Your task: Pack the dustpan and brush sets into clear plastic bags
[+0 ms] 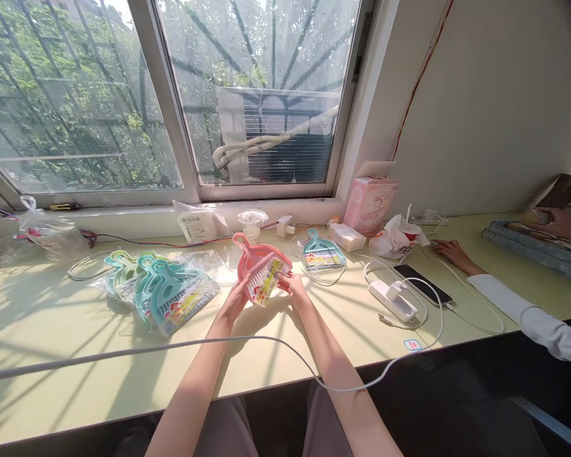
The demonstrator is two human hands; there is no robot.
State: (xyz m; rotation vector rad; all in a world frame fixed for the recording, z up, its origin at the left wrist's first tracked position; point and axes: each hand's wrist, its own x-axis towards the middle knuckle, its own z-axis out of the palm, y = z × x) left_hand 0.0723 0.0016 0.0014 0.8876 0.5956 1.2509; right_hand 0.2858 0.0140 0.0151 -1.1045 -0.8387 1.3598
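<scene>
A pink dustpan and brush set (255, 259) is held up above the table, tilted, with a yellow printed label across its front. My left hand (235, 299) grips its lower left edge. On the other side my right hand (292, 287) has its fingers closed on the right edge near the label. To the left lie several green and teal dustpan sets (164, 289) in clear plastic, piled over one another. One more teal dustpan set (321, 249) lies flat behind and right of my right hand.
A grey cable (162, 347) crosses in front over my forearms. On the right are a white power strip (393, 301), a phone (422, 284) and a pink box (371, 204). Another person's hand (450, 255) rests on the table near a grey tray (528, 247). A window (261, 95) stands behind.
</scene>
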